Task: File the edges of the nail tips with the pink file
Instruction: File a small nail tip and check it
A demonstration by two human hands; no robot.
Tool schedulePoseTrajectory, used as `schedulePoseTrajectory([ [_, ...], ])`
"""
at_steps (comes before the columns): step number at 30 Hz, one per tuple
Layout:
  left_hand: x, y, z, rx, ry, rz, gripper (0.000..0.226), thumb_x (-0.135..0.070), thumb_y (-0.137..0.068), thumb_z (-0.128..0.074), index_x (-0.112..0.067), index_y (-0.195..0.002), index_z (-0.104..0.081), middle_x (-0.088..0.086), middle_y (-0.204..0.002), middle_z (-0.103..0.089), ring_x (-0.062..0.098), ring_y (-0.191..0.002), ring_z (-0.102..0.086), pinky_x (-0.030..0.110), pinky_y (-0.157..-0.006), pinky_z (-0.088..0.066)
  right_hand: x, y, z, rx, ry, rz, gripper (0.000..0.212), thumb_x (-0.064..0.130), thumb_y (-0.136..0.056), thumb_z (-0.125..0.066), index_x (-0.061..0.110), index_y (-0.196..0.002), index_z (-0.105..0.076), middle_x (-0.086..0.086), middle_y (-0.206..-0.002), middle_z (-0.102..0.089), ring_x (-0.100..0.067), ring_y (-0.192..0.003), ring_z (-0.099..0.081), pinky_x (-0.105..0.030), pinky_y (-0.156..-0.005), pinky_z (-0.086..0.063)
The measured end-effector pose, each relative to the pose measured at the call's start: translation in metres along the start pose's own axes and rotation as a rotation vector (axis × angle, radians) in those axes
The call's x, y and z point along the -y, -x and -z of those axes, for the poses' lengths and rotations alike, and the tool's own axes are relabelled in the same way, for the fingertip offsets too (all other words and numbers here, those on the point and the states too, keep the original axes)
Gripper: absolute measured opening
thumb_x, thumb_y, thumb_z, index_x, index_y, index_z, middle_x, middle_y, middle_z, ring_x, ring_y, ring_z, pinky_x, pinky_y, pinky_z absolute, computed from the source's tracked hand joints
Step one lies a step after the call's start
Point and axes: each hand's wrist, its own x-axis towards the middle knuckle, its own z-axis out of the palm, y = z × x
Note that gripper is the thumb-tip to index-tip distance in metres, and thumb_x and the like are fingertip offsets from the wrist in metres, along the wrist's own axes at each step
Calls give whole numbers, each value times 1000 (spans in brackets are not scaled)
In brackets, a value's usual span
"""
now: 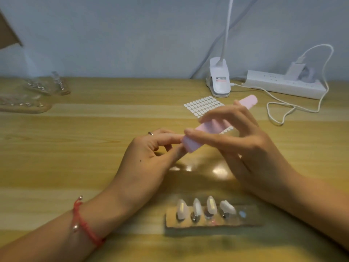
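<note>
Four nail tips (205,208) on clear strip (251,214) — pink file (189,145) above.

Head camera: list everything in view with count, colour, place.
pink file: one, pink, held above the table
nail tips: four, whitish, on the holder strip
holder strip: one, clear, near table edge
sticker sheet: one, white ovals, behind the hands
clip lamp: one, white, back right
power strip: one, white, far right, charger plugged in
blurred packs: two, clear, back left
table: one, light wood
bracelet: one, red, left wrist
left hand: fingers at file's near end
right hand: fingers hold the file
</note>
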Motion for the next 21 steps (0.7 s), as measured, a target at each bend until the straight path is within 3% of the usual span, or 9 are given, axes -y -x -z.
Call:
schedulePoseTrajectory([
  [2,1,0,0,6,22,0,17,-19,-79,-69,-20,-94,-77,4,-89,-70,28,-88,-60,22,-68,-46,4,1,-3,29,6,44,45,-3,-94,-46,25,-126,-59,-14,-115,-58,-34,-111,-52,-55,-114,-23],
  [4,1,0,1,15,21,-1,19,-26,-78,-68,-22,-94,-77,3,-89,-70,24,-80,-59,17,-64,-44,-1,-1,2,60,-31,26,43,-3,-94,-47,23,-127,-58,-13,-116,-58,-34,-110,-53,-42,-112,-29],
  [6,0,0,1,15,0,1,26,-37,-73,-66,-25,-92,-78,2,-88,-70,8,-63,-51,13,-59,-38,-8,-3,9,88,-94,-32,44,-5,-92,-50,18,-128,-60,-12,-116,-59,-35,-109,-55,-24,-104,-32],
  [7,0,0,1,17,1,5,25,-37,-72,-66,-25,-91,-78,1,-87,-70,3,-62,-48,13,-58,-37,-9,-4,10,102,-108,-30,44,-6,-91,-52,18,-127,-60,-11,-116,-59,-34,-109,-55,-23,-101,-34],
  [10,2,-1,2,23,17,19,18,-27,-74,-71,-23,-90,-78,-1,-87,-70,9,-64,-50,15,-58,-39,-5,-1,5,118,-113,57,43,-4,-92,-53,20,-127,-59,-12,-116,-59,-31,-106,-53,-30,-93,-41],
  [14,4,-1,1,31,8,14,24,-39,-74,-66,-28,-91,-78,-6,-89,-71,0,-61,-48,14,-58,-39,-16,-2,10,89,-124,-25,41,-1,-92,-54,18,-127,-60,-11,-117,-60,-28,-110,-55,-26,-95,-41],
  [17,5,-1,1,56,24,10,25,-38,-75,-63,-27,-92,-78,-6,-91,-73,13,-75,-61,21,-65,-46,-8,1,4,88,-122,38,43,-3,-92,-54,21,-127,-60,-12,-118,-59,-29,-109,-54,-30,-94,-41],
  [21,7,-1,1,75,16,32,23,-38,-79,-63,-30,-95,-77,-8,-92,-73,5,-83,-62,16,-69,-46,-15,0,7,71,-126,-22,42,-1,-92,-54,20,-128,-59,-11,-117,-60,-28,-110,-55,-37,-93,-44],
])
